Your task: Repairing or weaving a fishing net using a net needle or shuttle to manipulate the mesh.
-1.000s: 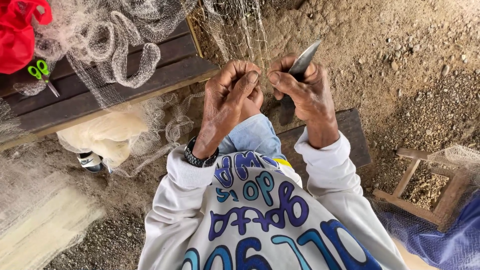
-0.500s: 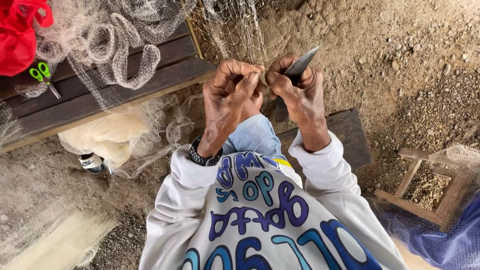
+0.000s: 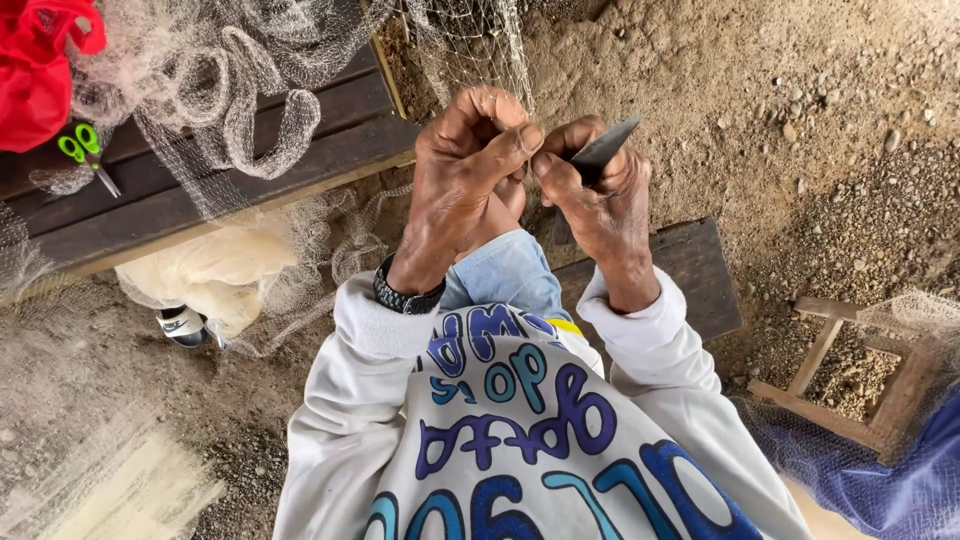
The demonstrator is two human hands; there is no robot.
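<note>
Your left hand (image 3: 465,175) is pinched shut on strands of the net (image 3: 470,40), thumb meeting forefinger, the fingertips touching those of your right hand (image 3: 590,195). Your right hand's grip is clenched around a dark netting needle (image 3: 603,148), its point angled up to the right. The net hangs above both hands and drapes over the worktop (image 3: 250,170); near its left edge lie green scissors (image 3: 85,150).
</note>
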